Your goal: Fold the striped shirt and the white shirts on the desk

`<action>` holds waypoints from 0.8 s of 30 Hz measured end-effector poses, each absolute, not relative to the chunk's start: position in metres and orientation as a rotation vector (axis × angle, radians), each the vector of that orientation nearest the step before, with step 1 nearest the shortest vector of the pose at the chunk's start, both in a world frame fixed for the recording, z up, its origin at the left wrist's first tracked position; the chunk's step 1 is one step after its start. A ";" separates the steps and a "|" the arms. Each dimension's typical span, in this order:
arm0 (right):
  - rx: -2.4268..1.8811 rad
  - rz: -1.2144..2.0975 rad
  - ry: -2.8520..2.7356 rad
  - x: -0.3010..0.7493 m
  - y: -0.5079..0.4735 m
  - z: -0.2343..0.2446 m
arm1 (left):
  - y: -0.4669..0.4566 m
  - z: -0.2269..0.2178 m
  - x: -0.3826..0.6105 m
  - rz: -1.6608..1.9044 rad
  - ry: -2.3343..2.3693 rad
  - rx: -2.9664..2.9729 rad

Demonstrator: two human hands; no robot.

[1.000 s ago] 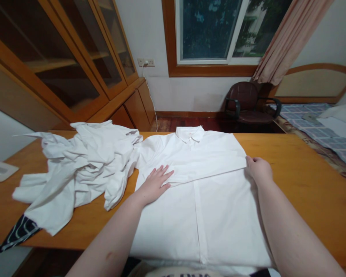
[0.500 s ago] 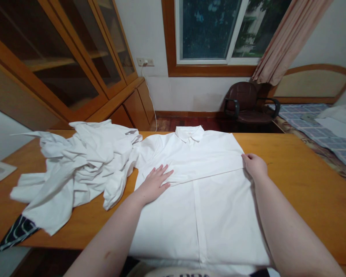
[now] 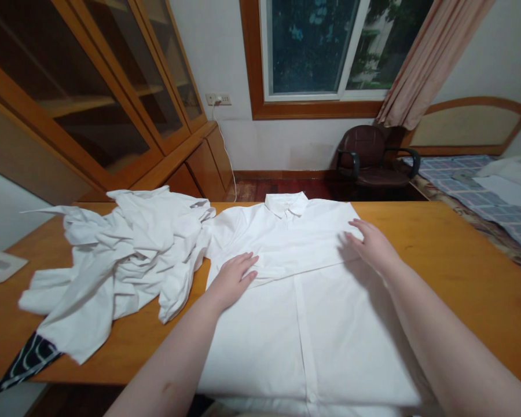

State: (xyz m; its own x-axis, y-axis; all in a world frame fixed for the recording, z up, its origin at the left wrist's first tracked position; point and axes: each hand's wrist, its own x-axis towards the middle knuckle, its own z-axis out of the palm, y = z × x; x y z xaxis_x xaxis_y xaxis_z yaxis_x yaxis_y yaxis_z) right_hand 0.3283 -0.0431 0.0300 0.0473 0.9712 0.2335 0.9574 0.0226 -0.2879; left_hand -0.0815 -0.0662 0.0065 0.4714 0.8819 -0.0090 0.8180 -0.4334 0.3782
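Observation:
A white collared shirt lies spread on the wooden table, collar toward the far edge. One sleeve is laid across its chest, its lower edge running from side to side. My left hand rests on the shirt's left part, fingers stretched out over the sleeve. Over the right end of that sleeve, near the shirt's side, is my right hand, its fingers apart and holding nothing. Its shadow falls on the cloth below. The shirt's near hem reaches the table's front edge, close to my body.
A crumpled pile of white clothes lies on the left of the table, with a dark patterned cloth at its near end. A white object sits at the far left. Behind stand a cabinet, an office chair and a bed.
My right hand has let go of the sleeve at the shirt's right side, lifted and moved slightly inward, its fingers opening. My left hand stays on the shirt.

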 end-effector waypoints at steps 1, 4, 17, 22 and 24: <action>-1.922 0.075 -2.067 0.313 -0.038 0.027 | -0.065 0.004 -0.081 0.280 1.479 2.387; -1.859 0.086 -2.329 0.284 -0.020 0.010 | -0.062 -0.004 -0.079 0.199 1.582 2.392; -2.281 0.071 -2.041 0.338 0.032 -0.020 | -0.061 -0.006 -0.077 0.065 1.598 2.398; -2.400 0.145 -1.836 0.372 0.042 -0.021 | -0.060 -0.006 -0.077 0.054 1.586 2.389; -2.392 0.165 -1.771 0.387 0.043 -0.021 | -0.061 -0.006 -0.078 0.051 1.586 2.383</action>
State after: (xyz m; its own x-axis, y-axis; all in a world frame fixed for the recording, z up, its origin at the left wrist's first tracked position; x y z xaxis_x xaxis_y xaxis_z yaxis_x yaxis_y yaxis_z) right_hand 0.3868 0.0434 -0.0212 0.2925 0.9562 0.0067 0.9385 -0.2858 -0.1939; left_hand -0.0778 -0.0605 -0.0060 0.3978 0.9091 -0.1234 0.8994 -0.3599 0.2480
